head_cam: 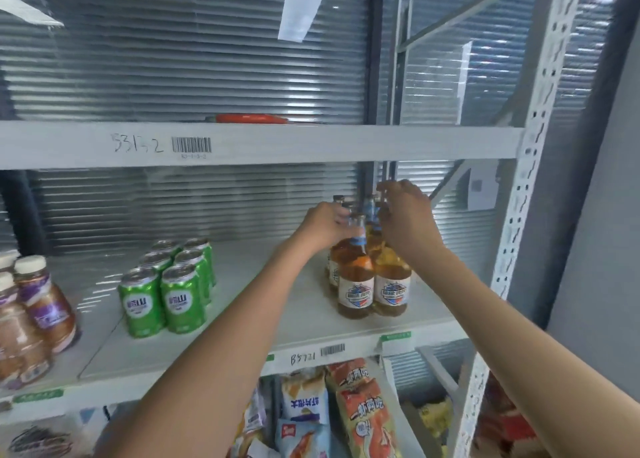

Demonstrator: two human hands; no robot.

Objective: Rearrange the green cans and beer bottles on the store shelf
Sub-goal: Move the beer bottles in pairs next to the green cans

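Note:
Several amber beer bottles (356, 284) with white shield labels stand clustered at the right of the middle shelf (242, 339). My left hand (325, 223) is closed around the neck of a front bottle. My right hand (405, 211) reaches over the cluster, fingers pinched on the top of a bottle further back; the bottle itself is mostly hidden. Several green cans (169, 281) stand in two rows at the shelf's centre-left, apart from both hands.
Brown drink bottles with purple labels (34, 312) crowd the left end. The upper shelf beam (277, 142) hangs just above my hands, and a white perforated upright (519, 232) borders the right. Snack bags (356, 409) fill the shelf below.

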